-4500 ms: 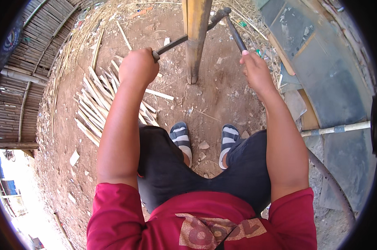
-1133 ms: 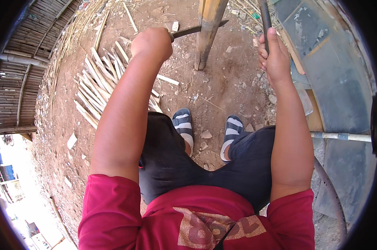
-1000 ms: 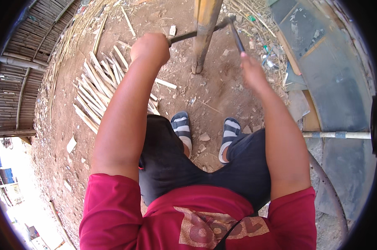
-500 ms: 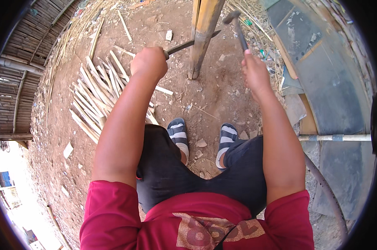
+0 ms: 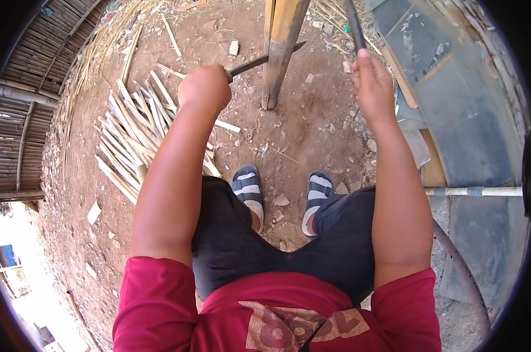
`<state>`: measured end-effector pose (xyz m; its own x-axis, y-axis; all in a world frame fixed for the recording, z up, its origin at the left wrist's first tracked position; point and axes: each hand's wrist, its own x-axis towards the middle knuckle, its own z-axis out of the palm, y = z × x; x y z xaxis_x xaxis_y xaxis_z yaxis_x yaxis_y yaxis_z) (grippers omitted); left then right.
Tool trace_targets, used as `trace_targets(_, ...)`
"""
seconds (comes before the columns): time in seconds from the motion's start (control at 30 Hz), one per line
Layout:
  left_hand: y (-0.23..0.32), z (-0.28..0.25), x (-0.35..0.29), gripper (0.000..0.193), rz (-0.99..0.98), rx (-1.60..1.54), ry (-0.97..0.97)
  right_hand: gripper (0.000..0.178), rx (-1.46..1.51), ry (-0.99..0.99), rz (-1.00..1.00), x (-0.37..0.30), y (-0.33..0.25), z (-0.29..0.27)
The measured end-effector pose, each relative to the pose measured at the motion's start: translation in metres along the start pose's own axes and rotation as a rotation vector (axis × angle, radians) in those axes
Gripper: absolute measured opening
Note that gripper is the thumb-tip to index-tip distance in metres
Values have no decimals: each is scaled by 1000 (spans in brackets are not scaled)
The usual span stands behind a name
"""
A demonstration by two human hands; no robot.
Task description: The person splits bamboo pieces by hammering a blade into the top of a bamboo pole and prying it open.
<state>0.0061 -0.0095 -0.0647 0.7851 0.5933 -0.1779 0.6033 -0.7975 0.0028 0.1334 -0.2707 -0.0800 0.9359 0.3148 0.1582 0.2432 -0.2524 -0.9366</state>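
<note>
Left to right:

Pile of split bamboo strips (image 5: 133, 138) lies on the dirt ground (image 5: 312, 126) to the person's left, loosely fanned, one or two strips reaching under the left forearm. Judging by that pile, a fair batch is already split.

Left hand (image 5: 204, 88) is closed in a fist around the handle of a dark knife (image 5: 265, 58). Blade runs right from the fist and meets the upright bamboo pole (image 5: 280, 53); it looks set into the pole, but how deep I cannot tell, since the pole top is out of frame.

Pole stands on the ground ahead of the two sandalled feet (image 5: 283, 196), slightly tilted, still in one piece at its base. So this piece reads as started, not finished.

Right hand (image 5: 371, 85) is raised just right of the pole, wrapped around a dark rod (image 5: 352, 23) that points up and out of frame. Rod is clear of the knife now, not touching.

Far right: grey sheets (image 5: 453, 100) and a pale pipe (image 5: 477, 191), untouched.
</note>
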Motion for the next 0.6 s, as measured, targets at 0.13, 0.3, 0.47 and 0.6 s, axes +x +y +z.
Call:
trace_targets(0.13,-1,2,0,26,-11,-2,9,48,-59,-22,-49,-11,48,25)
trace_targets(0.3,-3,8,6,25,0,-9,13,49,-281,-120,81,-14,44,30)
trace_targets(0.47,-5,8,6,25,-25,-9,31,47,98,-33,-94,-5,17,13)
trace_targets(0.6,-2,7,10,26,-13,7,-8,46,-381,20,-70,-13,68,39)
